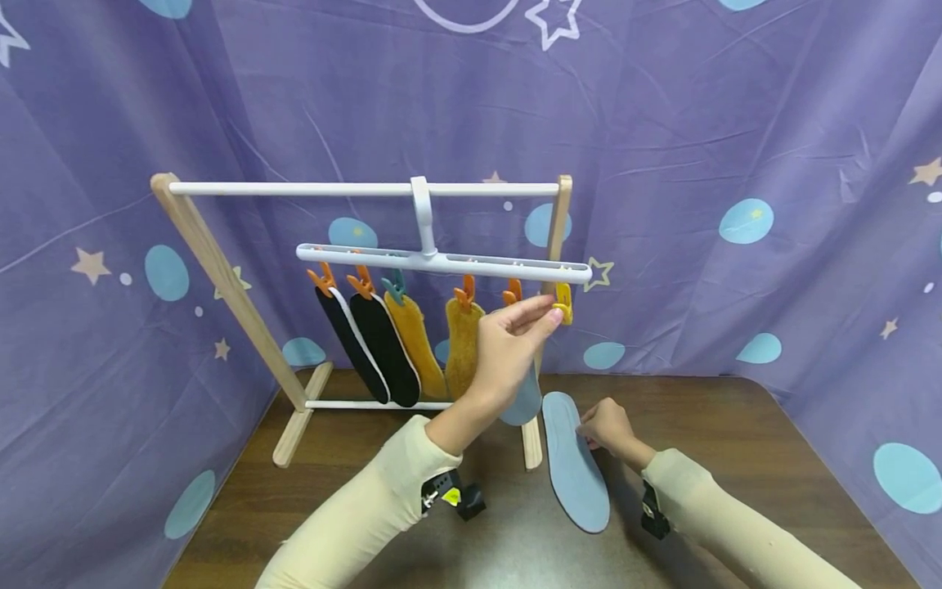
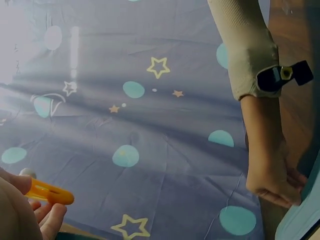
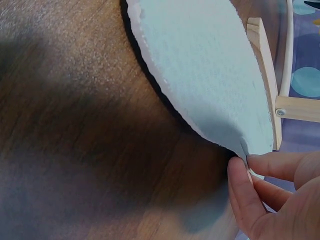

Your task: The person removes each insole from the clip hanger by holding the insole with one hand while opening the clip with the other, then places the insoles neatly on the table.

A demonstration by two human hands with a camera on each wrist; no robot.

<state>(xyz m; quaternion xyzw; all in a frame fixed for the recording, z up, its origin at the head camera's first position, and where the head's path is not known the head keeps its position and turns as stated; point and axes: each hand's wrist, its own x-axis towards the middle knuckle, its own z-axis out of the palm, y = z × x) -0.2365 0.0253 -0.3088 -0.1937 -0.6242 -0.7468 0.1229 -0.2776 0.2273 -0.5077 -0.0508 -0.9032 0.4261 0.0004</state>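
My left hand [image 1: 508, 348] pinches the yellow clip [image 1: 562, 304] at the right end of a white hanger [image 1: 508, 267]. That clip [image 2: 51, 192] also shows between thumb and fingers in the left wrist view. Lower down, my right hand [image 1: 609, 427] pinches the side edge of a pale grey-blue insole [image 1: 576, 470], its long body slanting above the wooden table. In the right wrist view, thumb and fingertips grip the rim of this insole [image 3: 200, 75]. Another grey-blue insole [image 1: 524, 402] hangs from an orange clip [image 1: 513, 292], partly hidden behind my left hand.
Two black insoles [image 1: 384, 352] and two mustard-yellow insoles [image 1: 414, 343] hang from clips further left. The hanger hooks over the white top bar [image 1: 294, 189] of a wooden-legged rack [image 1: 228, 286]. A patterned purple curtain [image 1: 662, 147] surrounds the brown table [image 1: 692, 409].
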